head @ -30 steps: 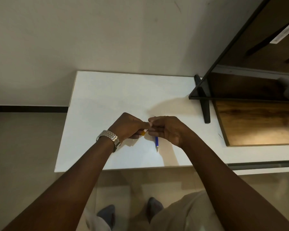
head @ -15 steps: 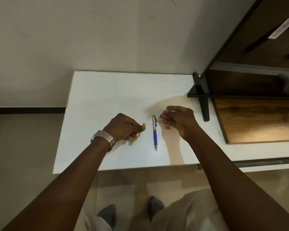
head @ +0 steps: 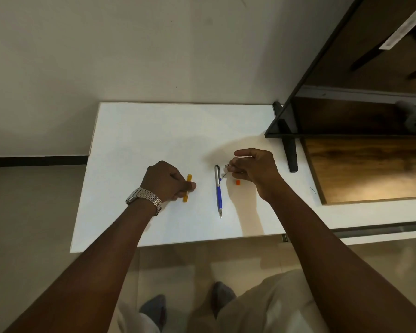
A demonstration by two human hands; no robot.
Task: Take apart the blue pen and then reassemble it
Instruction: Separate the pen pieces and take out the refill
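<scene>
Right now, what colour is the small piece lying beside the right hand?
Orange: the small piece lies on the white table, clearest in the head view.

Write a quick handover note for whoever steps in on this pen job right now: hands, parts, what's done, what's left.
Left hand: grip closed on the orange barrel piece, resting on the white table.
Right hand: pinching a thin refill-like piece just above the table.
Blue pen: lying on the table between the hands, looks whole, untouched.
Small orange cap: loose on the table under the right hand.
Done: an orange pen seems apart.
Left: take apart the blue pen, then reassemble it.
</scene>
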